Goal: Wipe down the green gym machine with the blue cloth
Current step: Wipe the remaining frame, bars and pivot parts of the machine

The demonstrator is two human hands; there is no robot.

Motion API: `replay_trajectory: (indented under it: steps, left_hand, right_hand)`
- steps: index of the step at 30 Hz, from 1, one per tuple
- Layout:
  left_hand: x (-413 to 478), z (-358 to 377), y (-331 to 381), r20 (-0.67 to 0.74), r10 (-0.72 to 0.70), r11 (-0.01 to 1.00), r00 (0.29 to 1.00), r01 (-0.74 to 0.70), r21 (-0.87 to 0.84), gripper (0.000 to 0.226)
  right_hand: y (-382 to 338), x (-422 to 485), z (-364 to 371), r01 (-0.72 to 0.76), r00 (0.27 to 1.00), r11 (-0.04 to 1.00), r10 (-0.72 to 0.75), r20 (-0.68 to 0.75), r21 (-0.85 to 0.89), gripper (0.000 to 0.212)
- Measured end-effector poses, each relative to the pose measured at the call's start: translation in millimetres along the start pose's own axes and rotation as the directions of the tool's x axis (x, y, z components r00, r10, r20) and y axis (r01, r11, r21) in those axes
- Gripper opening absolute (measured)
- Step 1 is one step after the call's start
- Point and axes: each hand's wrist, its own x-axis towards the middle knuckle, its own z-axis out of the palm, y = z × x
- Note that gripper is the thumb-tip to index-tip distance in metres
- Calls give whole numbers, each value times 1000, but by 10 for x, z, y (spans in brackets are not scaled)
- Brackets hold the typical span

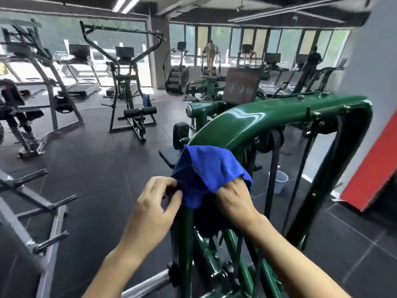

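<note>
The green gym machine [253, 119] rises in front of me, its glossy curved top bar arching from lower left to upper right. A blue cloth [211, 168] is draped over the lower end of that bar. My left hand [156, 203] pinches the cloth's left edge between thumb and fingers. My right hand [234, 201] grips the cloth's right side, its fingertips tucked under the fabric against the frame. The bar beneath the cloth is hidden.
A pale bucket [280, 181] stands on the dark floor behind the machine's frame. A grey weight rack [43, 203] with pegs is at my left. Other machines [129, 87] fill the room. A red and white wall [373, 155] is close on the right.
</note>
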Motion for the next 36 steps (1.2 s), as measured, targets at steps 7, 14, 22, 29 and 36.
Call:
replay_trajectory:
  steps: [7,14,22,29,36]
  left_hand:
    - [200,-12,140,-33,130,990,991,-132,-46,18]
    - [496,7,306,-28,310,948,950,-311,-70,32]
    - [839,-5,613,87,336,941,938,-330,-78,44]
    - [461,134,195,-177,164,981,970,-180,-78,27]
    - [-369,335,-307,-340,-25,999,940,12,-40,29]
  right_hand:
    - [-53,-145,-263,-401,871,803,483,-86,441,65]
    - [-409,256,-223,-380,582,58,790,190,923,37]
    - [36,1012,-725,-404,224,-254,904,364,879,41]
    - [-420,723,-395,-383,501,-210,771,394,899,47]
    - [-848,281,73,-352,636,-214,659,401,911,59]
